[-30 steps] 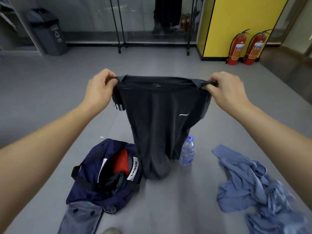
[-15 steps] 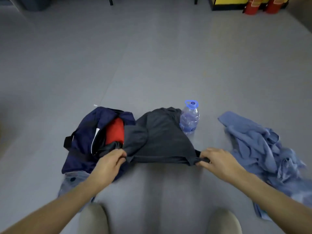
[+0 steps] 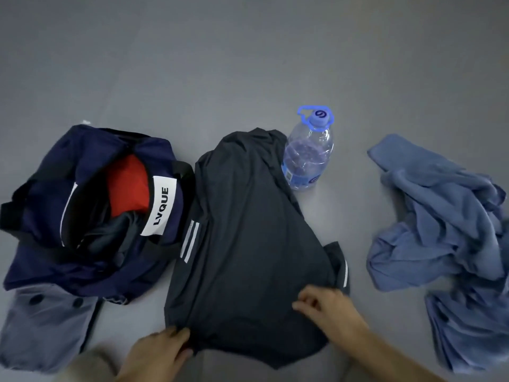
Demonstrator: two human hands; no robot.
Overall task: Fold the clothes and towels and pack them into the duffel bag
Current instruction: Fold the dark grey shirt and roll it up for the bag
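step: folding; shirt (image 3: 248, 230) lies flat beyond the fingers (image 3: 311, 306).
left hand (image 3: 159, 351): hem corner is pinched.
right hand (image 3: 327, 307): bent on cloth; grasp cannot be told.
duffel bag (image 3: 49, 172): open, left of the fingers.
next: likely 1 sleeve folded inward.

Both hands are down low at the near end of the shirt (image 3: 248, 230), bare arms, no sleeves. Left hand (image 3: 162, 351) sits right at the shirt's near-left corner, back of the hand up, fingers (image 3: 179, 333) pointing toward the shirt. It looks like it's pinching the edge there between fingers and thumb, but it's a bit blurry. Only its wrist shows behind it. Right hand (image 3: 327, 310) lies on top of the shirt near its near-right side, just inside the right sleeve, palm down, fingers loosely bent and a bit spread, aimed across the shirt to the left. Its forearm (image 3: 391, 359) runs back off the shirt's near-right edge.
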